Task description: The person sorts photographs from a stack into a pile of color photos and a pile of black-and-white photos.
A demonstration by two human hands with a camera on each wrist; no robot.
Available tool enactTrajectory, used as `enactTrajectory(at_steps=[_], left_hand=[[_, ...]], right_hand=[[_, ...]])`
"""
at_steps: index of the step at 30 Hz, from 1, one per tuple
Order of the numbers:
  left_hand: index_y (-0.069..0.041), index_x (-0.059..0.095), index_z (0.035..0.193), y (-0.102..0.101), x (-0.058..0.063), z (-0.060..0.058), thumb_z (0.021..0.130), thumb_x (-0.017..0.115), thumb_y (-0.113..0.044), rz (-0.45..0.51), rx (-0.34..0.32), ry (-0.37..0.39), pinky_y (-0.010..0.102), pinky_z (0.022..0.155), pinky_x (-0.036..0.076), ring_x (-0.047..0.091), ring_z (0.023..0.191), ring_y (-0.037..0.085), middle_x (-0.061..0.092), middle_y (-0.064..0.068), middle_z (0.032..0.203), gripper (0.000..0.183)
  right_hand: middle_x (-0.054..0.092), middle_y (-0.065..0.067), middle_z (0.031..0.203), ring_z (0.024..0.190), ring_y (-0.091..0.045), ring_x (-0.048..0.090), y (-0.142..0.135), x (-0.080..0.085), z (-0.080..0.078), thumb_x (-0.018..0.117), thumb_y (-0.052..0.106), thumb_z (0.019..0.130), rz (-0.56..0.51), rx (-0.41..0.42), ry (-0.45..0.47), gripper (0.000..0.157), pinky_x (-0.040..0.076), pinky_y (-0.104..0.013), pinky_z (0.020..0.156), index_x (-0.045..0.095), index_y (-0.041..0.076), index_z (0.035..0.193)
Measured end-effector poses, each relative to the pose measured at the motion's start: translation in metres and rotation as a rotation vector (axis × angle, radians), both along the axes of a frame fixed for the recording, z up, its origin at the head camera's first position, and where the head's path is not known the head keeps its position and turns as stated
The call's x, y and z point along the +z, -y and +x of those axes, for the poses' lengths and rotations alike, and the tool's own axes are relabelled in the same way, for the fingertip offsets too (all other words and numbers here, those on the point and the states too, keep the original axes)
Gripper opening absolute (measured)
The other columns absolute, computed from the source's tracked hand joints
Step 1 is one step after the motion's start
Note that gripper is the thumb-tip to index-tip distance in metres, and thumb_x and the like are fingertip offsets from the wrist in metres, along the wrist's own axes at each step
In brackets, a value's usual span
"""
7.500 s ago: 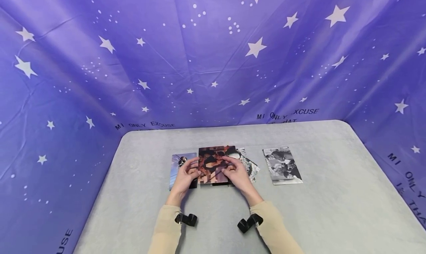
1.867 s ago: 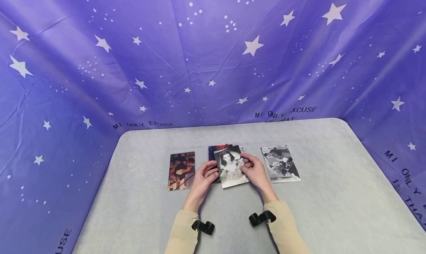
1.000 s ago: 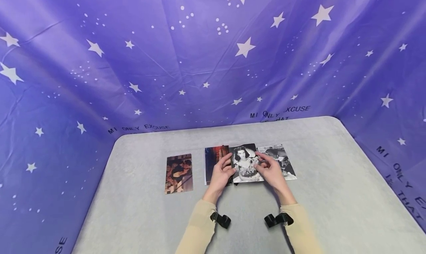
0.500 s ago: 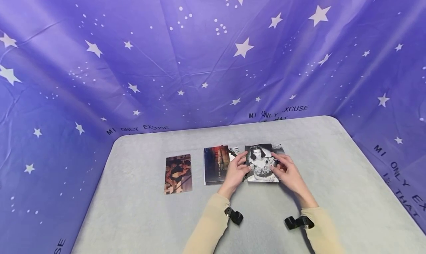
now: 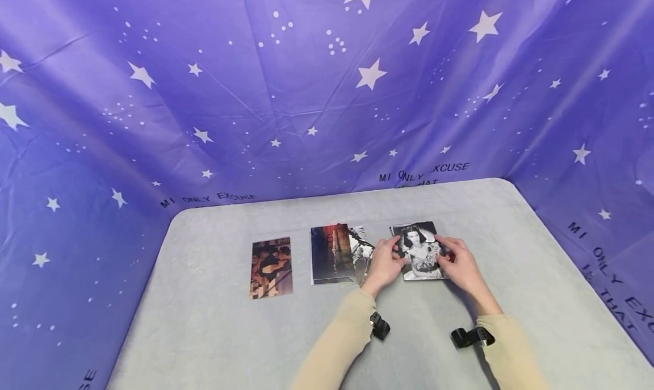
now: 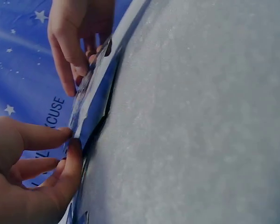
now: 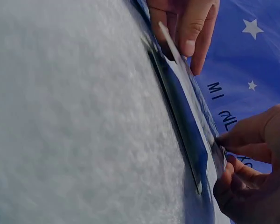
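Note:
A black-and-white photo card (image 5: 420, 254) of a person in a flowered dress lies over the right-hand pile, mostly covering it. My left hand (image 5: 386, 262) holds its left edge between thumb and fingers. At the opposite edge, my right hand (image 5: 460, 263) pinches it the same way. Seen edge-on in the left wrist view, the photo card (image 6: 86, 91) sits close over the cards below, with my left thumb and fingertips right at its near edge. In the right wrist view, my right hand (image 7: 252, 168) grips its edge.
Left of my hands lies a dark red-and-blue photo (image 5: 329, 254), with a black-and-white photo (image 5: 361, 248) sticking out from under its right side. Farther left a brownish photo (image 5: 271, 268) lies alone. The grey table (image 5: 214, 333) ends at a purple star-printed cloth (image 5: 286, 95).
Both hands have carried the black-and-white photo card rightward from the middle pile onto the right-hand pile. Earlier, the brownish photo was held, then laid down at the left.

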State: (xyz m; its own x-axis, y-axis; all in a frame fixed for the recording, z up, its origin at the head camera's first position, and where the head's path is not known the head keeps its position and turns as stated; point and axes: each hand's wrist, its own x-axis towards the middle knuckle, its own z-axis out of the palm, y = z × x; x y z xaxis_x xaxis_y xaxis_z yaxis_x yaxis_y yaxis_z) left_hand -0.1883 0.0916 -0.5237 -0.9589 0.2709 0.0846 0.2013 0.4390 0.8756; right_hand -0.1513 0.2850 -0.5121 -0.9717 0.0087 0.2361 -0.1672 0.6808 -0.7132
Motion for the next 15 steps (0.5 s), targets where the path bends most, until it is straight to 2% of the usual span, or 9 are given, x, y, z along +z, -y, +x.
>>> enactTrajectory(at_steps=[6, 12, 15], left_hand=[[0.005, 0.059, 0.127, -0.003, -0.005, -0.003, 0.072, 0.079, -0.003, -0.144, 0.006, -0.109, 0.020, 0.082, 0.043, 0.050, 0.083, 0.009, 0.056, 0.001, 0.087, 0.058], [0.004, 0.062, 0.124, -0.006, -0.002, -0.005, 0.071, 0.079, -0.005, -0.197, 0.027, -0.094, 0.020, 0.079, 0.042, 0.046, 0.082, 0.011, 0.053, 0.000, 0.080, 0.056], [0.003, 0.062, 0.124, -0.006, 0.001, -0.007, 0.072, 0.078, -0.006, -0.265, 0.021, -0.093, 0.020, 0.073, 0.041, 0.044, 0.078, 0.011, 0.048, -0.003, 0.075, 0.056]], right_hand=[[0.050, -0.032, 0.120, 0.090, -0.036, 0.051, 0.000, -0.006, -0.008, 0.061, -0.006, 0.080, 0.087, -0.027, 0.025, 0.048, 0.040, -0.048, 0.079, 0.054, -0.012, 0.127], [0.052, -0.028, 0.120, 0.088, -0.034, 0.053, -0.001, -0.010, -0.012, 0.060, -0.002, 0.081, 0.148, -0.044, 0.045, 0.046, 0.040, -0.049, 0.076, 0.056, -0.009, 0.126], [0.051, -0.029, 0.121, 0.088, -0.035, 0.053, 0.000, -0.008, -0.013, 0.061, -0.001, 0.081, 0.150, -0.033, 0.063, 0.046, 0.041, -0.050, 0.077, 0.056, -0.010, 0.126]])
